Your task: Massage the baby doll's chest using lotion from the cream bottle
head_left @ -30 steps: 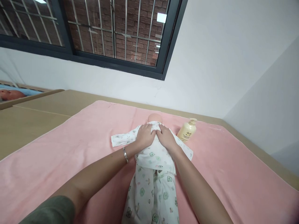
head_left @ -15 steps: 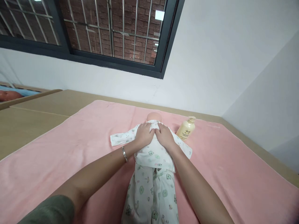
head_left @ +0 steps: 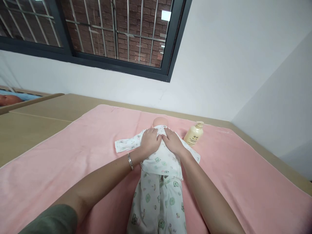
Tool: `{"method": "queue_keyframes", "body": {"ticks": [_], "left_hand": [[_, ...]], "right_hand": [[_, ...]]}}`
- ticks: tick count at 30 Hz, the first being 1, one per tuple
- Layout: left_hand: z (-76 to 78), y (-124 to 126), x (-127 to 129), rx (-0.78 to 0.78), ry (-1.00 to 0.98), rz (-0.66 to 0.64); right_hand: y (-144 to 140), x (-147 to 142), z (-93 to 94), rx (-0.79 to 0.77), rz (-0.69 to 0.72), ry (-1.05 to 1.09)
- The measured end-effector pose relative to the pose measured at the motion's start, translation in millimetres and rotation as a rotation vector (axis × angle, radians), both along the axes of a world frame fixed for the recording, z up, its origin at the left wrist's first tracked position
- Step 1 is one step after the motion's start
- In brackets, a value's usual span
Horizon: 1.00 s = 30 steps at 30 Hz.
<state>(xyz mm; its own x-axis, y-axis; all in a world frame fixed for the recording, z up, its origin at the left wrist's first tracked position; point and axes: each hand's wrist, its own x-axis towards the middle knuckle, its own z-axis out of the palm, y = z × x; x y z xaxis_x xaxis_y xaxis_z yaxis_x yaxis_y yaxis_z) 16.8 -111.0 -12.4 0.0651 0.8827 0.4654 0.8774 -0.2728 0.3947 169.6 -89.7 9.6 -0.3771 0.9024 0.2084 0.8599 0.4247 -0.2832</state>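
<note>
A baby doll [head_left: 160, 122] lies stretched out on a pink blanket [head_left: 95, 136], its head toward the wall. It is dressed in a white printed top [head_left: 161, 162] and matching trousers [head_left: 149, 195], with both sleeves spread to the sides. My left hand [head_left: 149, 141] rests flat on the left of the doll's upper chest, fingers pointing to its head. On the other side of the chest lies my right hand [head_left: 172, 141], also flat, the two thumbs close together. Neither hand grips anything. A silver bangle [head_left: 130, 161] circles my left wrist.
A pale yellow pump bottle [head_left: 194, 134] stands on the blanket right of the doll. Beyond the blanket runs the wooden tabletop edge [head_left: 48, 109], against a white wall [head_left: 207, 65] with a barred window [head_left: 117, 32]. Part of another doll [head_left: 9, 100] shows at far left.
</note>
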Motion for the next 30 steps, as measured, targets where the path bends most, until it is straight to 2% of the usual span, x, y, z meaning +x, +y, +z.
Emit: {"method": "queue_keyframes", "body": {"ticks": [3,8,12,16,21,25,28,30], "left_hand": [[-1.4,3.5,0.2,-0.025,-0.023,0.025],[-4.6,9.2,-0.5,-0.042,-0.057,0.026],[-4.5,7.9,-0.7,-0.044,-0.042,0.006],[-1.8,0.8,0.9,0.017,0.015,-0.035],[-1.5,-2.8,2.3,0.063,0.008,-0.049],[-8.3,2.7,2.3,0.008,-0.056,0.033],[-12.4,5.8,2.4,-0.019,-0.081,0.091],[-12.1,5.5,2.2,-0.023,-0.067,0.086]], "right_hand": [[-7.8,-6.4,4.1,0.011,-0.048,-0.037],[-32.5,-25.7,14.3,0.036,-0.212,-0.12],[-36.6,-27.8,16.3,0.029,-0.18,-0.1],[-17.7,-14.8,10.3,-0.002,-0.135,0.011],[-3.3,-6.9,6.4,-0.027,-0.171,0.035],[-20.1,-16.4,15.0,-0.037,-0.202,-0.014],[-36.9,-24.6,24.0,-0.085,-0.153,-0.037],[-41.0,-26.1,26.8,-0.085,-0.13,-0.048]]}}
